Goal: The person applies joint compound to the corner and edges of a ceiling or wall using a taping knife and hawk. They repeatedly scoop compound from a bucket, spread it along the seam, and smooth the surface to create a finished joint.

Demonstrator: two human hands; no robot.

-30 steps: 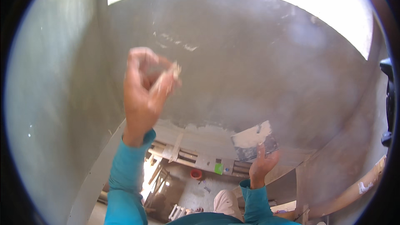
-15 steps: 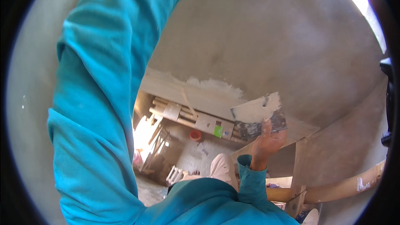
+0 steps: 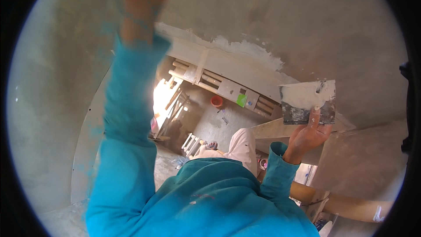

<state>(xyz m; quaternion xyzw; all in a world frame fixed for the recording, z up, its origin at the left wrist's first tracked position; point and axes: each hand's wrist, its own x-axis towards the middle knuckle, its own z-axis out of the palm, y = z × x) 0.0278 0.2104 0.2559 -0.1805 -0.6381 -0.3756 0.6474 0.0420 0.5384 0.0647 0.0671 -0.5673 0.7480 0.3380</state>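
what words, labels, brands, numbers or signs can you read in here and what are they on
No text can be read.
Bright green rectangular patch and small round blue mark on the pale flat board: too small to tell whether they carry lettering.
White mark on the thick yellowish-brown round pole: no readable word or sign.
Flat dark square plate smeared with off-white paste, in the right hand: no lettering visible.

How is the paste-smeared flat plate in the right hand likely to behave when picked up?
The flat plate is probably stiff: its edges look straight with the right hand gripping it near the lower edge. It seems light, since one hand supports it. The pale paste may make its upper part slippery.
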